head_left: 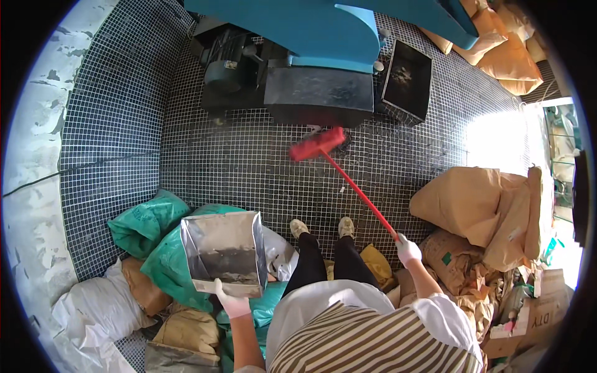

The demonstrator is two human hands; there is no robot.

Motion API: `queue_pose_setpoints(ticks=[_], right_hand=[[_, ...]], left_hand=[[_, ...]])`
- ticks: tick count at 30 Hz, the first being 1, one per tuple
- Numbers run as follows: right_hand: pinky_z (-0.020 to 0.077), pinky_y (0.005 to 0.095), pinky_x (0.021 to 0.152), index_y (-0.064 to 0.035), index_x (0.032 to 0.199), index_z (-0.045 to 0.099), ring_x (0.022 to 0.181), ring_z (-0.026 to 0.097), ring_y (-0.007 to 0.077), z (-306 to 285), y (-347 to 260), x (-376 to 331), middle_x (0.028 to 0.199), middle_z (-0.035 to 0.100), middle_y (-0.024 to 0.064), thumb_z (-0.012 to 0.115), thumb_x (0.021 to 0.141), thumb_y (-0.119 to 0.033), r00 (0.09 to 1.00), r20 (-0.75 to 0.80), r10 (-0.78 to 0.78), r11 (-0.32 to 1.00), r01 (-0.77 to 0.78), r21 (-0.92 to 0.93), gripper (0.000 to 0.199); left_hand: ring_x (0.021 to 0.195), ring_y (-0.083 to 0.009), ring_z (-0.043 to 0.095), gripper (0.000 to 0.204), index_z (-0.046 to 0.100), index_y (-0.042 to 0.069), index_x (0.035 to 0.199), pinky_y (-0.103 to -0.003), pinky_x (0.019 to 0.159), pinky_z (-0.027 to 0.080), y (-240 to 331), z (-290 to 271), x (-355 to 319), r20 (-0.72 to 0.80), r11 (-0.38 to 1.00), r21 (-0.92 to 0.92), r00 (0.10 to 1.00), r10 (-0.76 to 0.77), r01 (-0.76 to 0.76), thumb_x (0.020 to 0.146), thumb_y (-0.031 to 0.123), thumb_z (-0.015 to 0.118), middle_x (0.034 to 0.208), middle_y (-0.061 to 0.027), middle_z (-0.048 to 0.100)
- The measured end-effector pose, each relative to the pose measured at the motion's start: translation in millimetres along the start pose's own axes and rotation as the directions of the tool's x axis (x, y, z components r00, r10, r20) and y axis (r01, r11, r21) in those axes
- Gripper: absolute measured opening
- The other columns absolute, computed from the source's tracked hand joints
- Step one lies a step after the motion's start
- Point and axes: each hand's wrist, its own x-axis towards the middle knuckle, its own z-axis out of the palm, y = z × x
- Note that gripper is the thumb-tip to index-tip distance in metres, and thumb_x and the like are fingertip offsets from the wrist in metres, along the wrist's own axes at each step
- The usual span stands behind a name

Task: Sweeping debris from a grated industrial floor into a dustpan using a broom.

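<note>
My right hand (407,250), in a white glove, is closed around the upper end of a red broom (357,188). The stick slants away to the left, and the red broom head (318,144) rests on or just over the tiled floor, in front of a blue and black machine. Dark loose dirt (339,144) lies beside the head. My left hand (231,301), gloved as well, grips the near edge of a metal dustpan (222,245) shaped like an open box. Some dark residue shows inside it. My left fingers are partly hidden by its rim.
The blue machine (323,34) with its black base (318,90) stands ahead. A black open bin (407,81) sits to its right. Green sacks (149,221) and white sacks (102,301) lie at left, brown paper sacks (463,202) at right. A dark cable (106,163) crosses the left wall.
</note>
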Motion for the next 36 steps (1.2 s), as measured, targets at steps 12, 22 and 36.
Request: queue_pose_setpoints(ticks=[12, 22, 36], right_hand=[[0.0491, 0.0463, 0.059, -0.0229, 0.13, 0.045, 0.067, 0.063, 0.0351, -69, -12, -60, 0.075, 0.065, 0.0155, 0.045, 0.091, -0.034, 0.976, -0.035, -0.217, 0.959, 0.206, -0.194, 0.04], [0.0516, 0.0429, 0.066, -0.0248, 0.133, 0.037, 0.08, 0.066, 0.0309, -66, -62, 49, 0.091, 0.067, 0.0116, 0.041, 0.094, -0.032, 0.959, 0.114, -0.26, 0.871, 0.284, -0.401, 0.039], [0.0509, 0.0435, 0.068, -0.022, 0.128, 0.045, 0.078, 0.065, 0.0311, -186, 57, -52, 0.085, 0.067, 0.0129, 0.041, 0.093, -0.034, 0.984, -0.055, -0.171, 0.848, 0.118, -0.517, 0.037]], left_hand=[[0.104, -0.0222, 0.052, 0.042, 0.052, 0.012, 0.113, -0.038, 0.091, 0.042, -6, 16, -20, 0.009, 0.999, -0.019, 0.999, 0.048, -0.047, 0.081, 0.039, 0.06, 0.112, -0.0042, 0.053], [0.107, -0.0232, 0.05, 0.046, 0.051, 0.01, 0.116, -0.039, 0.092, 0.042, 2, 36, -32, 0.064, 0.994, 0.01, 0.993, 0.104, -0.105, 0.081, 0.039, 0.06, 0.115, -0.0053, 0.053], [0.102, -0.0214, 0.05, 0.041, 0.052, 0.012, 0.105, -0.039, 0.089, 0.041, -24, 33, -30, 0.022, 0.997, -0.076, 1.0, 0.021, -0.019, 0.077, 0.041, 0.064, 0.108, -0.0037, 0.052]])
